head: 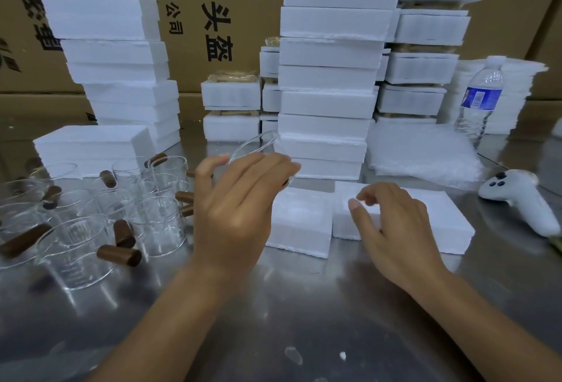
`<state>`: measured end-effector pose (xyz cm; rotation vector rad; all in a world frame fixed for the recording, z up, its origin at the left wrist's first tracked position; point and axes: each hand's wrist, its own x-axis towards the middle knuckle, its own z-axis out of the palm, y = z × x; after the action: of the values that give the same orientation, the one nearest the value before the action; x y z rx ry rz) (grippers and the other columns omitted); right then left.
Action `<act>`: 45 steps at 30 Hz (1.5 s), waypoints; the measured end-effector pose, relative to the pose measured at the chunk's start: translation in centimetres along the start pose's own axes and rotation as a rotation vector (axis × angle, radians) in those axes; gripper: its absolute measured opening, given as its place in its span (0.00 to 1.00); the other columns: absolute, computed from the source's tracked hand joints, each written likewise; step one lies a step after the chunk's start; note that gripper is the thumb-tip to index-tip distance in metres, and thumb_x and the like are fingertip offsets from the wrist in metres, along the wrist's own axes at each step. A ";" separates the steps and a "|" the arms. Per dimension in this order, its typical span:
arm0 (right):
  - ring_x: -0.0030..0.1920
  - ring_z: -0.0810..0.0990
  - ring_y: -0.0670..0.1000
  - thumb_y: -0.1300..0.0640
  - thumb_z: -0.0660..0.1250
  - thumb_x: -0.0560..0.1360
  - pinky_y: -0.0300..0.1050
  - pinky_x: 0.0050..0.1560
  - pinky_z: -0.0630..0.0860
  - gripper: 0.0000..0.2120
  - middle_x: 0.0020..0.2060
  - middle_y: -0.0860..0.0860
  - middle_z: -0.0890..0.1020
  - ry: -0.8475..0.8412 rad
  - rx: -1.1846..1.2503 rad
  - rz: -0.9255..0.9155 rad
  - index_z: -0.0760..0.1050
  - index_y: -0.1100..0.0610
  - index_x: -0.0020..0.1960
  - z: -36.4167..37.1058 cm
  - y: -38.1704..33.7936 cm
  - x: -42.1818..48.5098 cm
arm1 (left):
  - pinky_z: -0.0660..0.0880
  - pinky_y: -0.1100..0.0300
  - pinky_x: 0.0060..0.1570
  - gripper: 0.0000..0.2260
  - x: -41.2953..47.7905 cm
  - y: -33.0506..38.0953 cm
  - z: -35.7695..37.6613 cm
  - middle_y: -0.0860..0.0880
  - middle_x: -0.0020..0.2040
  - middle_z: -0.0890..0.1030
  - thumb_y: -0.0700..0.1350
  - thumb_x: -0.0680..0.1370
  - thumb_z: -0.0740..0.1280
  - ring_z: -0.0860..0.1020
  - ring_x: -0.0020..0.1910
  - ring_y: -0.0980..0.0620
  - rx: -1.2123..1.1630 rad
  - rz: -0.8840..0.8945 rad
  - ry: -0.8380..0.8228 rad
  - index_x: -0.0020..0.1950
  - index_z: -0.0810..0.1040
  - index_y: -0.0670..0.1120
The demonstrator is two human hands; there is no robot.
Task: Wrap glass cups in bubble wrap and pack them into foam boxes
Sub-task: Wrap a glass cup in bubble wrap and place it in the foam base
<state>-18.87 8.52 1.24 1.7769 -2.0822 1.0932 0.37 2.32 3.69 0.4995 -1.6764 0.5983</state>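
A glass cup (258, 150) is held tilted by the left hand (237, 199) above an open foam box (299, 217); the right hand (395, 229) is poised over its lid (425, 214).

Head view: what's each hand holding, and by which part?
Left hand grips a glass cup round its body. Right hand holds nothing, hovering over a foam box.

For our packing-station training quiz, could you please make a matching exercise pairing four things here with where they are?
Things:
1. water bottle
2. controller
3. bubble wrap
4. glass cup

Places:
A. held in the left hand
B. lying at the right side of the table
C. standing upright at the back right
D. heaped between the bottle and the foam stack

Pairs: 1-C, 2-B, 3-D, 4-A
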 end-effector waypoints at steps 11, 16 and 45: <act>0.59 0.74 0.36 0.36 0.68 0.64 0.28 0.57 0.69 0.38 0.58 0.33 0.73 -0.142 0.587 -0.083 0.54 0.37 0.68 1.3 -2.2 -0.5 | 0.68 0.57 0.54 0.17 0.0 5.3 0.8 0.51 0.44 0.84 0.38 0.82 0.59 0.83 0.44 0.52 -0.125 0.200 0.036 0.42 0.85 0.45; 0.48 0.79 0.40 0.62 0.72 0.71 0.26 0.46 0.72 0.28 0.50 0.39 0.78 -0.141 0.740 -0.043 0.64 0.48 0.65 1.3 -2.2 -0.7 | 0.69 0.57 0.58 0.10 -0.3 5.7 1.2 0.51 0.47 0.84 0.41 0.81 0.62 0.81 0.48 0.53 -0.230 0.157 -0.035 0.51 0.84 0.46; 0.52 0.80 0.42 0.30 0.69 0.59 0.45 0.57 0.76 0.28 0.52 0.43 0.80 0.002 1.019 0.356 0.74 0.43 0.54 -2.8 0.2 4.0 | 0.80 0.55 0.51 0.23 -0.2 0.1 1.4 0.43 0.58 0.82 0.52 0.63 0.73 0.82 0.54 0.44 -1.591 -1.643 -0.200 0.55 0.80 0.47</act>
<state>-20.96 7.27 5.46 1.6933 -2.0136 2.5845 -0.67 1.51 3.30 0.4867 -0.8902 -1.8464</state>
